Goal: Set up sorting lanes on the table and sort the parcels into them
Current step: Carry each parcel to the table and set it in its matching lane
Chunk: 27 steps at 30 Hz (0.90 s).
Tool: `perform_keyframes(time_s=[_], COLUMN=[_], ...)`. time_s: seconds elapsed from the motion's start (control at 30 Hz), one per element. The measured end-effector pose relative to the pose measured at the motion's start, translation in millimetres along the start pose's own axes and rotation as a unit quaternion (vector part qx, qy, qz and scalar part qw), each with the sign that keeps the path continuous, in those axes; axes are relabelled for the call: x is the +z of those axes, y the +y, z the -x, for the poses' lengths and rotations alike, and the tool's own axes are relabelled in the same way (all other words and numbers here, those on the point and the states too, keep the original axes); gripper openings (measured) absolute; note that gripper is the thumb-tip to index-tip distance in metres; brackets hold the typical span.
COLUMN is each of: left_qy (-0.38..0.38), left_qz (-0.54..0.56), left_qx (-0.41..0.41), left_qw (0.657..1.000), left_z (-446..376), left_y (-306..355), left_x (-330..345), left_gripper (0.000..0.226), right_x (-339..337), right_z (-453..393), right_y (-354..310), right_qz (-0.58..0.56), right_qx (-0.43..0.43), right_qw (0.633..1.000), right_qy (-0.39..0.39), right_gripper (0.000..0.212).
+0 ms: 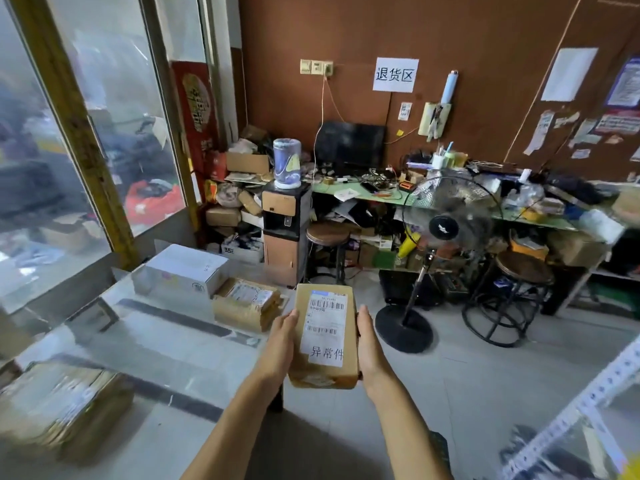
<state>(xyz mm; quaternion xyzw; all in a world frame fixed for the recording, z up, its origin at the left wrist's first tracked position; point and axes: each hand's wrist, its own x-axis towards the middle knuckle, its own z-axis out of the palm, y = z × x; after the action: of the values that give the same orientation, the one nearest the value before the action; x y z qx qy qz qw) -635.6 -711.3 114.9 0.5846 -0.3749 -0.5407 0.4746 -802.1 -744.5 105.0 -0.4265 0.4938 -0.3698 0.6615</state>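
Observation:
I hold a brown cardboard parcel (pixel 325 374) with a white barcode label and handwritten characters, just past the table's right edge. My left hand (pixel 282 344) grips its left side and my right hand (pixel 370 344) its right side. The glass-topped table (pixel 166 351) at the left carries two dark tape strips (pixel 180 320) (pixel 166 396) that mark lanes. In the far lane stand a white box (pixel 187 271) and a taped brown parcel (pixel 247 306). A taped brown parcel (pixel 62 410) lies at the near left.
A standing fan (pixel 446 230) is on the floor just right of the parcel. Behind it are two round stools (pixel 329 237) (pixel 519 268), a water dispenser (pixel 284 230) and a cluttered green desk (pixel 391 199). A metal shelf rail (pixel 588 400) rises at the lower right.

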Motion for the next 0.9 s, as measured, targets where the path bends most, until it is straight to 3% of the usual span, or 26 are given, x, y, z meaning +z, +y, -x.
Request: perform_keyframes(time_s=[0.2, 0.33, 0.43, 0.63, 0.77, 0.9], left_qy=[0.082, 0.138, 0.168, 0.251, 0.277, 0.306], left_qz=[0.011, 0.022, 0.046, 0.05, 0.082, 0.093], left_qx=[-0.063, -0.095, -0.087, -0.122, -0.151, -0.173], left_qw=[0.995, 0.986, 0.981, 0.959, 0.945, 0.931], left_z=[-83.5, -130.0, -164.4, -229.8, -249.4, -264.2], left_y=[44.2, 52.0, 57.6, 56.6, 52.3, 51.7], left_x=[7.9, -12.7, -33.6, -90.7, -111.2, -120.7], left_gripper=[0.049, 0.072, 0.05, 0.059, 0.065, 0.066], right_x=[-12.0, 4.7, 30.8, 93.0, 124.9, 145.8], right_z=[-106.1, -177.8, -238.9, -375.4, -407.0, -447.2], right_y=[-50.4, -68.2, -71.4, -57.6, -60.9, -28.9], right_qz=[0.067, 0.076, 0.118, 0.253, 0.3, 0.306], right_qx=[0.037, 0.045, 0.057, 0.057, 0.081, 0.098], right_qw=[0.995, 0.987, 0.979, 0.945, 0.91, 0.897], right_qy=[-0.069, -0.137, -0.158, -0.2, -0.276, -0.305], right_gripper=[0.062, 0.072, 0.072, 0.098, 0.074, 0.089])
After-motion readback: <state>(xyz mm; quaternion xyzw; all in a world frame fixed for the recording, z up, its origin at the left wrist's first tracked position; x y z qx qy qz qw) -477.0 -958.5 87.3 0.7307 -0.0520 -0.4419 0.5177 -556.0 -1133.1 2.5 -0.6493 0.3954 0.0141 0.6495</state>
